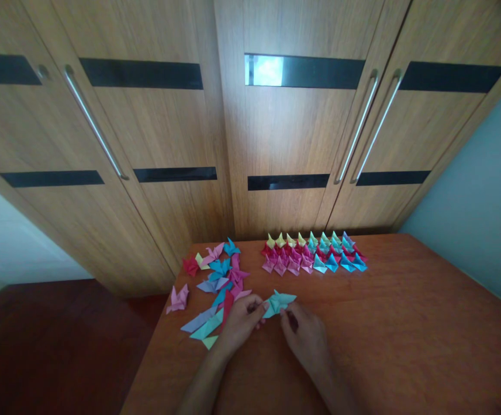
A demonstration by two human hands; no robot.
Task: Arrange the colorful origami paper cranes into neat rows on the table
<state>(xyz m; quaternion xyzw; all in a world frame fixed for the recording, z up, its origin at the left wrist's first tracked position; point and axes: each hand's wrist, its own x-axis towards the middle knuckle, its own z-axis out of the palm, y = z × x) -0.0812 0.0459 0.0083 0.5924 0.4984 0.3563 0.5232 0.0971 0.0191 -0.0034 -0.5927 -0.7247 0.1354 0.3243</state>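
Note:
A mint-green origami crane is held just above the table between my two hands. My left hand pinches its left side with thumb and fingers. On the other side, my right hand grips the lower right edge between thumb and forefinger. Beside my left hand lies a loose pile of folded paper pieces, among them a blue crane, a lilac strip, a mint strip and a red piece. Part of that pile is hidden behind my left hand.
Several finished cranes stand in neat rows at the table's back, yellow, red, pink and blue. A pink crane sits near the left edge of the brown table. Behind rises a wooden wardrobe with metal handles.

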